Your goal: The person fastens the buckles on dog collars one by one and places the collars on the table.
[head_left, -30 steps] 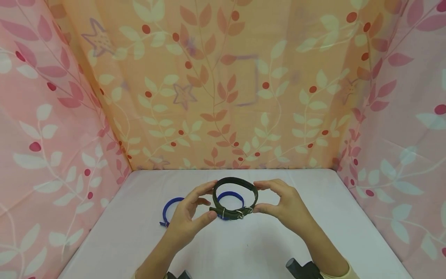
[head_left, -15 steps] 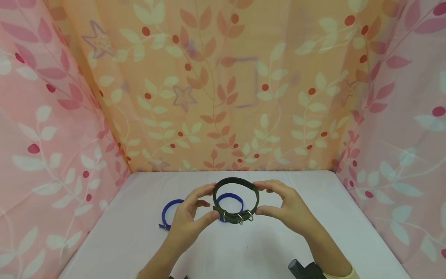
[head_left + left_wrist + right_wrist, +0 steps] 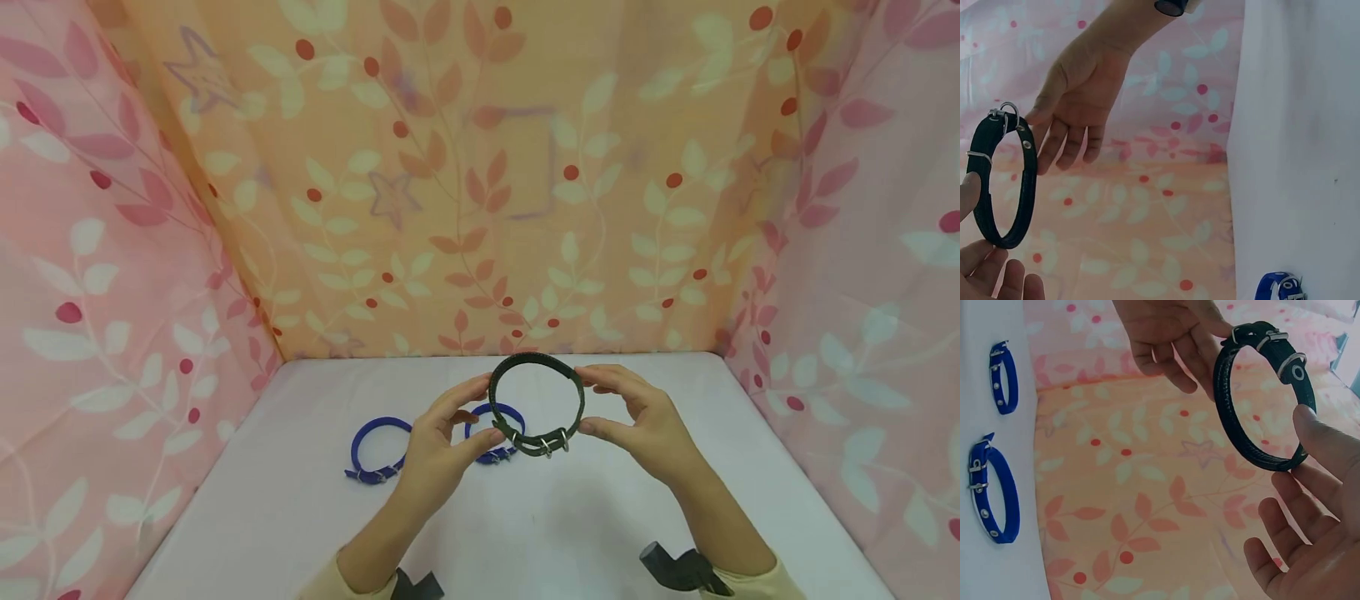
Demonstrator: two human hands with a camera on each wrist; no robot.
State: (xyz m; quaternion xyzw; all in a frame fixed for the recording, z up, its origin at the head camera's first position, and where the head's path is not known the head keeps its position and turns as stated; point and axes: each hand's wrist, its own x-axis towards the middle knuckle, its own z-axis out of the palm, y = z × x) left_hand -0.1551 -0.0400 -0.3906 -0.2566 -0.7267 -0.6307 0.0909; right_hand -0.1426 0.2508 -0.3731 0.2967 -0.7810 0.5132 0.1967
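Both hands hold up a dark green buckled collar, fastened into a ring, above the table. In the head view, my left hand pinches its left side, thumb low and fingertips high. My right hand grips the right side between thumb and fingertips. Metal buckle parts and a ring sit along the collar's lower edge. The right wrist view shows eyelets and stitching on the same collar. Behind the left hand, two blue buckled collars lie on the table: one at left, partly covered by the hand, and another nearer the middle.
A white table lies under the hands. An orange leaf-patterned cloth hangs behind it, with pink patterned cloths at both sides. Dark devices are strapped on the wrists.
Both hands have carried the dark green collar right and slightly upward. More of the blue collars now shows. The head view has tipped slightly downward.
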